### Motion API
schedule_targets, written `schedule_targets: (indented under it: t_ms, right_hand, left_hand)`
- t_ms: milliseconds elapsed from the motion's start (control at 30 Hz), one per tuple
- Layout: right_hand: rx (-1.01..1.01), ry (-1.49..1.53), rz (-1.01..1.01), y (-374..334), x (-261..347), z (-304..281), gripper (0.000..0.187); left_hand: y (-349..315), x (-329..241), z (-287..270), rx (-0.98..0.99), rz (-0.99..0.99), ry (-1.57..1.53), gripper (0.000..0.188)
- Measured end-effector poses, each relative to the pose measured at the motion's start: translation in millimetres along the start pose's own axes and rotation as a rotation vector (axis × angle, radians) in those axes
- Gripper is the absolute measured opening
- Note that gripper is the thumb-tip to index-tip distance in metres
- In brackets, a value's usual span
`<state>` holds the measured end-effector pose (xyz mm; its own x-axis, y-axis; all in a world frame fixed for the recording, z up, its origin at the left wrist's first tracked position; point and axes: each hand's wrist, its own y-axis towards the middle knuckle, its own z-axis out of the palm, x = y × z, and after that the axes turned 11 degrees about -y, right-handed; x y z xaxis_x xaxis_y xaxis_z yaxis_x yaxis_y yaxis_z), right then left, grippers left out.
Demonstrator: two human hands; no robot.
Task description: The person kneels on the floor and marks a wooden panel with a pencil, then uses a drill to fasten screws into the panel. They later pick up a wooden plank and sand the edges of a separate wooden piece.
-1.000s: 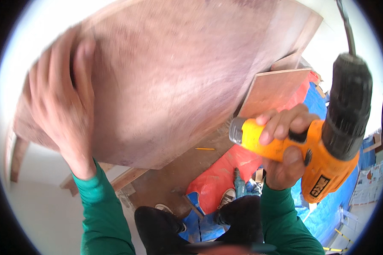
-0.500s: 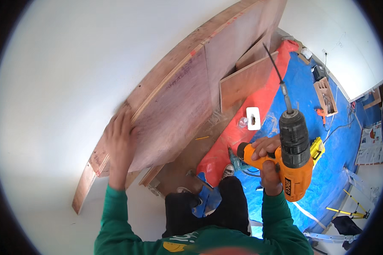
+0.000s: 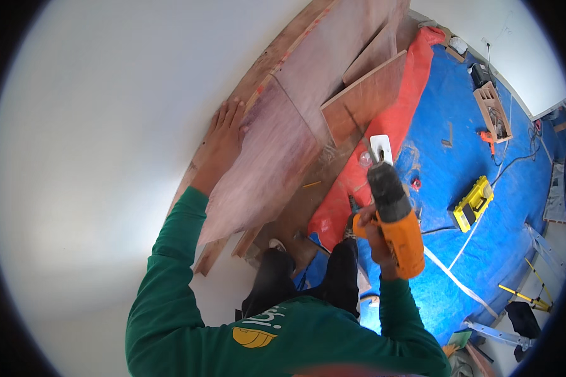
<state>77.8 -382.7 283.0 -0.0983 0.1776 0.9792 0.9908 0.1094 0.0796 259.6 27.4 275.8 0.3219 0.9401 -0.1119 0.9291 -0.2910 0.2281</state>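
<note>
An orange and black cordless drill (image 3: 404,242) is in my right hand (image 3: 376,242), which is wrapped round its grip. Its long, slim bit (image 3: 358,122) points away and slightly left, blurred in front of the boards. My left hand (image 3: 223,141) lies on the top ledge (image 3: 261,66) of a long plywood-faced frame against the white wall. Its fingers are stretched out over that ledge, holding nothing. Below the ledge is the frame's reddish plywood face (image 3: 267,151), sloping down toward the floor.
Loose plywood pieces (image 3: 365,94) lean on the frame's far part. Red sheeting (image 3: 415,78) and a blue tarp (image 3: 434,119) cover the floor. On it are a white container (image 3: 381,147), a yellow case (image 3: 473,204), a wooden tool tray (image 3: 493,113), an orange power tool (image 3: 486,137) and cords. Ladder parts (image 3: 500,335) lie right.
My left hand has moved farther along the top ledge. The drill has lowered and tipped away, its bit swinging left. My view has shifted, showing more of the tarp and yellow case.
</note>
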Motion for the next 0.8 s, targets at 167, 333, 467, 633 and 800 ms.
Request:
schedule_targets:
  t_ms: [167, 333, 467, 633, 800]
  right_hand:
    - [-0.140, 0.263, 0.064, 17.6, 30.2, 33.6, 0.023]
    - [-0.117, 0.297, 0.120, 11.0, 18.3, 67.3, 0.028]
    - [-0.101, 0.294, 0.189, 2.1, -10.2, 81.0, 0.024]
    - [-0.139, 0.247, 0.157, 10.4, -34.8, 77.7, 0.025]
    - [-0.021, 0.300, 0.237, 23.7, -58.8, 60.7, 0.030]
  left_hand:
    - [24.6, 5.9, -5.2, -0.007, 0.080, 0.053, 0.060]
    - [45.6, 0.8, 2.6, -0.005, 0.098, -0.006, 0.059]
    - [69.5, -4.2, 13.6, -0.039, 0.123, 0.055, 0.059]
    - [79.7, -7.3, 14.9, -0.004, 0.079, 0.003, 0.059]
    - [79.7, -15.5, 6.3, 0.039, 0.009, -0.059, 0.059]
